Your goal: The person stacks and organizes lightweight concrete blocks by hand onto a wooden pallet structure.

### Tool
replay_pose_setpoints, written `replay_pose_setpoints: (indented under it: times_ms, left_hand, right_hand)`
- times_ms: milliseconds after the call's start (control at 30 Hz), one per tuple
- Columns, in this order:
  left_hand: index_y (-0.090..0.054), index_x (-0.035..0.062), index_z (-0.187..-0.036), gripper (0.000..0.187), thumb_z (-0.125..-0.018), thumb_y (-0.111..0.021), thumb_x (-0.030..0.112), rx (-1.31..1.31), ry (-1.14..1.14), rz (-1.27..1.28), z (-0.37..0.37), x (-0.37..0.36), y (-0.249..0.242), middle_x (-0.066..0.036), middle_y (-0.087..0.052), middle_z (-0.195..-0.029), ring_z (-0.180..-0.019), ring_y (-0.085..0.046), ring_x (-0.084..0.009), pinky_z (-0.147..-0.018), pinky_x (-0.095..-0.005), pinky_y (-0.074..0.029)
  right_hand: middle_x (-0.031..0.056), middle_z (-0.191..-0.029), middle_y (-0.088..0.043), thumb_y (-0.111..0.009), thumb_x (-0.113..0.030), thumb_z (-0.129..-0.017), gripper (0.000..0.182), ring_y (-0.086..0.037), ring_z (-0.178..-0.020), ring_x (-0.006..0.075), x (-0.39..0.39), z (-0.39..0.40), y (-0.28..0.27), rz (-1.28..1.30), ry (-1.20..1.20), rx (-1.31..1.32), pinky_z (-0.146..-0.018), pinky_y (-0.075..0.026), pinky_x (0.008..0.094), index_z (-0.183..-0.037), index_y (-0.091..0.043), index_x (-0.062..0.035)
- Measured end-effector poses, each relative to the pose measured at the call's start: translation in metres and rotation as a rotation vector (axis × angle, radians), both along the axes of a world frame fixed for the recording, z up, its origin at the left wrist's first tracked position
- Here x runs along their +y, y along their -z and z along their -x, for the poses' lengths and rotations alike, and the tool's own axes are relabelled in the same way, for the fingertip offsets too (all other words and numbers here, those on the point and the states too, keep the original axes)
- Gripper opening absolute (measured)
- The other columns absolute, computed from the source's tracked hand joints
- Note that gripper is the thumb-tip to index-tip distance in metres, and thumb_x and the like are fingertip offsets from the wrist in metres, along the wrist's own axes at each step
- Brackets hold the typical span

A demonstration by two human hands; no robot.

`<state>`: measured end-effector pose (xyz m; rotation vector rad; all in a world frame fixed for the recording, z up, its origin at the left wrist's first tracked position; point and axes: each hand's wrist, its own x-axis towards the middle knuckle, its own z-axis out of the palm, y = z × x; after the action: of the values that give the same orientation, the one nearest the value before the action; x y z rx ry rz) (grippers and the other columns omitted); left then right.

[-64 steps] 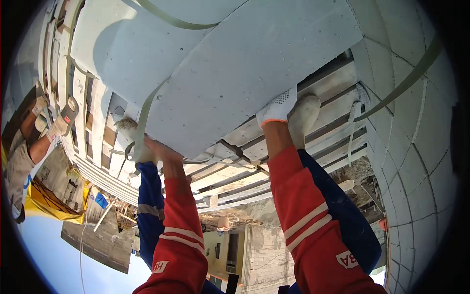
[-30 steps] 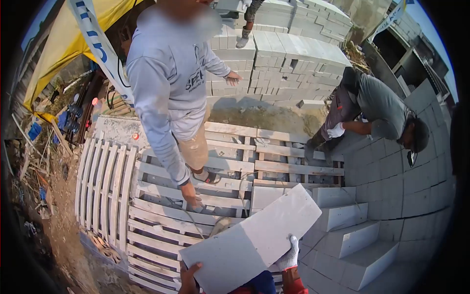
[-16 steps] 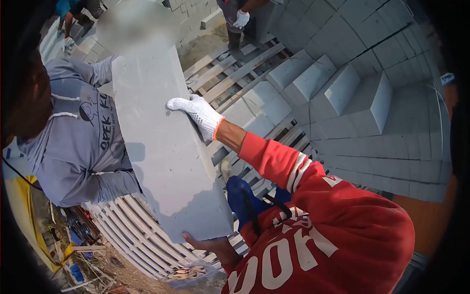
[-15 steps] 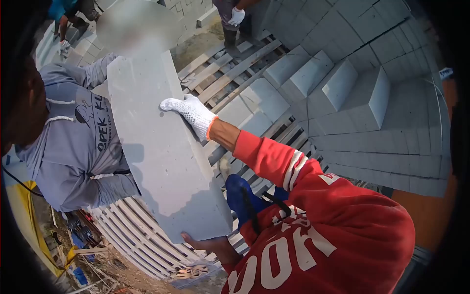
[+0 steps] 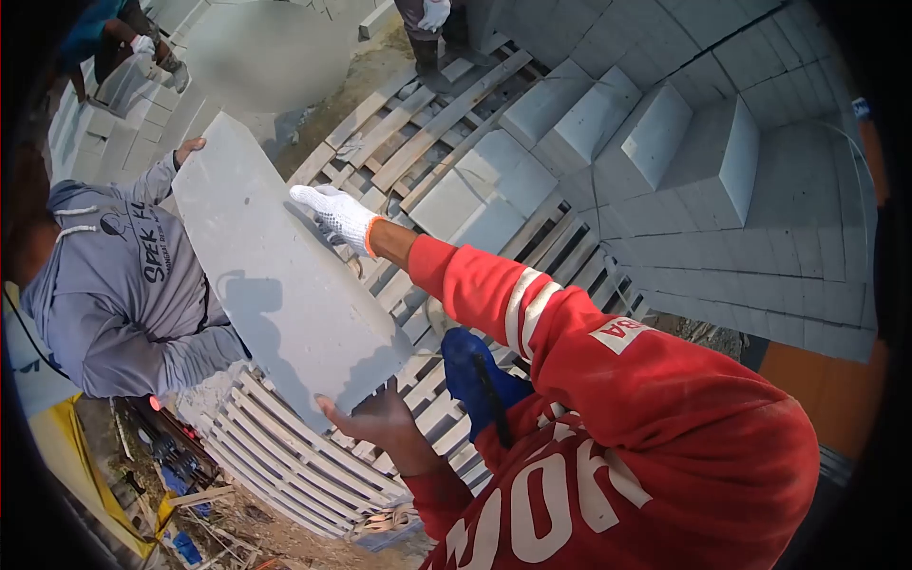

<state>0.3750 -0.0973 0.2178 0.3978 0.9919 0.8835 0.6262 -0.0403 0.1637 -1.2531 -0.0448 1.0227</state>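
Note:
A long pale grey concrete block [image 5: 285, 275] is held tilted between me and a co-worker in a grey hoodie [image 5: 123, 275]. My right hand [image 5: 337, 217], in a white knit glove with an orange cuff, grips its upper long edge. Bare, my left hand [image 5: 380, 418] holds the lower end near the corner, its fingers partly hidden by the block. The co-worker's bare hand [image 5: 188, 150] is on the far top corner, and their other forearm goes to the block's left edge, that hand hidden.
Wooden pallets [image 5: 446, 123] lie under and behind the block. At the right rises a stack of grey blocks [image 5: 760, 256] with stepped ones in front. Further workers' legs [image 5: 427, 47] show at the top. Debris and a yellow sheet [image 5: 85, 475] lie lower left.
The block has shifted left and tilted more, with both my hands moving left along with it. The co-worker's far hand now shows on the top corner.

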Motion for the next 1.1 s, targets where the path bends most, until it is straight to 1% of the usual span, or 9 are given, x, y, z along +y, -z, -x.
replay_pose_setpoints:
  times_ms: [100, 233, 400, 533, 667, 733, 800, 900, 1100]
  left_hand:
    - [-0.039, 0.0083, -0.143, 0.081, -0.083, -0.067, 0.054, 0.096, -0.052, -0.011, -0.065, 0.017, 0.041, -0.013, -0.043, -0.142, -0.134, -0.039, -0.0308, -0.111, -0.0472, -0.033]
    - [-0.036, 0.0044, -0.145, 0.08, -0.086, -0.068, 0.05, 0.184, 0.124, -0.035, -0.136, 0.052, 0.161, -0.02, -0.042, -0.142, -0.135, -0.041, -0.0326, -0.111, -0.0438, -0.035]
    - [-0.041, 0.0038, -0.142, 0.067, -0.092, -0.063, 0.043, 0.515, 0.608, -0.174, -0.175, 0.025, 0.32, -0.021, -0.054, -0.13, -0.119, -0.057, -0.0331, -0.103, -0.0431, -0.044]
    - [-0.045, 0.0024, -0.138, 0.063, -0.094, -0.06, 0.044, 0.608, 0.873, 0.063, -0.179, -0.053, 0.489, -0.02, -0.058, -0.122, -0.108, -0.063, -0.0315, -0.094, -0.0428, -0.049]
    - [-0.048, 0.0001, -0.133, 0.06, -0.095, -0.056, 0.046, 0.734, 0.776, 0.127, -0.187, -0.098, 0.661, -0.02, -0.059, -0.117, -0.102, -0.064, -0.0301, -0.087, -0.0406, -0.052]
    - [-0.051, 0.001, -0.129, 0.054, -0.098, -0.049, 0.045, 0.819, 0.599, 0.169, -0.181, -0.095, 0.728, -0.018, -0.06, -0.115, -0.099, -0.064, -0.0295, -0.082, -0.0398, -0.053]
    - [-0.054, 0.0036, -0.126, 0.048, -0.101, -0.042, 0.043, 0.953, 0.548, 0.124, -0.173, -0.093, 0.766, -0.014, -0.062, -0.116, -0.101, -0.064, -0.0269, -0.078, -0.0383, -0.054]
    - [-0.054, 0.0094, -0.128, 0.046, -0.102, -0.039, 0.044, 0.893, 0.62, 0.111, -0.17, -0.099, 0.801, -0.011, -0.057, -0.128, -0.118, -0.056, -0.0314, -0.096, -0.045, -0.049]
    - [-0.048, 0.004, -0.137, 0.065, -0.1, -0.028, 0.054, 0.507, 0.453, 0.088, -0.199, -0.12, 0.764, -0.013, -0.058, -0.128, -0.114, -0.058, -0.0332, -0.099, -0.0443, -0.048]
  right_hand:
    - [0.0015, -0.083, -0.052, -0.063, -0.057, -0.088, 0.065, -0.05, -0.071, 0.0125, -0.074, 0.013, 0.039, 0.144, -0.016, -0.105, -0.063, -0.045, 0.028, -0.128, -0.058, -0.0054]
    - [0.0118, -0.088, -0.067, -0.062, -0.051, -0.087, 0.062, -0.062, -0.077, 0.0206, -0.222, 0.049, 0.145, 0.489, 0.041, -0.118, -0.073, -0.05, 0.0332, -0.118, -0.065, 0.0028]
    - [0.0048, -0.086, -0.066, -0.068, -0.035, -0.087, 0.036, -0.06, -0.067, 0.0162, -0.39, 0.068, 0.302, 0.655, 0.392, 0.594, -0.06, -0.047, 0.0311, -0.107, -0.068, -0.0045]
    - [0.0066, -0.084, -0.068, -0.07, -0.037, -0.086, 0.035, -0.064, -0.066, 0.0189, -0.471, 0.094, 0.444, 0.591, 0.566, 0.752, -0.06, -0.051, 0.0324, -0.105, -0.067, -0.0076]
    - [0.006, -0.097, -0.068, -0.074, -0.039, -0.085, 0.046, -0.065, -0.081, 0.0141, -0.488, 0.028, 0.56, 0.441, 0.474, 0.829, -0.07, -0.052, 0.0289, -0.119, -0.065, -0.0095]
    - [0.0151, -0.124, -0.061, -0.072, -0.042, -0.086, 0.06, -0.058, -0.115, 0.0267, -0.482, -0.005, 0.599, 0.419, 0.416, 0.807, -0.097, -0.046, 0.0375, -0.132, -0.054, -0.0067]
    - [0.0048, -0.119, -0.063, -0.075, -0.039, -0.085, 0.058, -0.062, -0.098, 0.0132, -0.479, -0.024, 0.64, 0.408, 0.389, 0.753, -0.081, -0.049, 0.0274, -0.129, -0.056, -0.0077]
    - [0.0136, -0.14, -0.049, -0.072, -0.041, -0.087, 0.069, -0.052, -0.124, 0.029, -0.469, -0.045, 0.677, 0.352, 0.323, 0.747, -0.103, -0.042, 0.0406, -0.14, -0.045, -0.0067]
    - [0.0083, -0.14, -0.049, -0.069, -0.042, -0.089, 0.067, -0.049, -0.126, 0.0239, -0.436, -0.06, 0.688, 0.195, 0.379, 0.668, -0.105, -0.039, 0.0397, -0.143, -0.044, -0.0127]
